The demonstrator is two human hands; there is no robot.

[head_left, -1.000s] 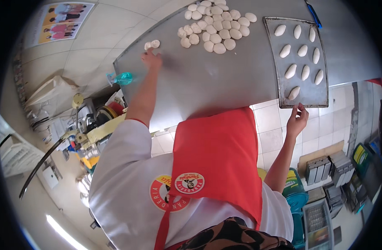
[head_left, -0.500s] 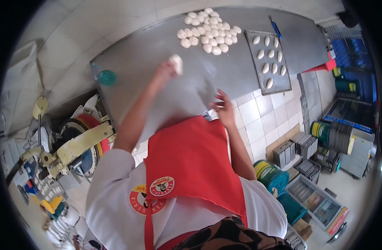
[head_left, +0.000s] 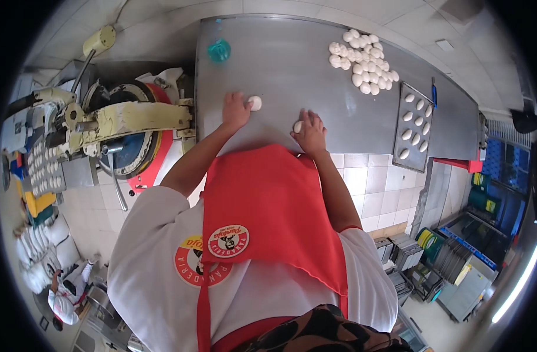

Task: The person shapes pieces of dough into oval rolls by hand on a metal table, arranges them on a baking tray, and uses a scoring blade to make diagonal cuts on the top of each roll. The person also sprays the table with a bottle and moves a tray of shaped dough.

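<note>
My left hand (head_left: 236,111) lies low over the grey metal table with its fingers extended. A round white dough ball (head_left: 255,104) sits just right of its thumb, at or near touching. My right hand (head_left: 311,134) curls over a second dough ball (head_left: 298,126) near the table's front edge; part of that ball shows between thumb and fingers, the rest is covered. Toward the far right of the table is a cluster of dough balls (head_left: 371,66). Beside it, a dark baking tray (head_left: 421,159) bears several oval dough pieces in rows.
A teal bottle (head_left: 219,51) stands at the table's far left. A blue-handled tool (head_left: 434,94) lies by the tray. Left of the table is a cream-coloured machine (head_left: 139,117) with a red and blue round body. Stacked pans (head_left: 406,249) stand on the floor at right. Another person (head_left: 69,293) is at lower left.
The view has swung left, so the table appears farther right. My left hand has come down from holding dough in the air to the table. My right hand has moved onto a dough ball.
</note>
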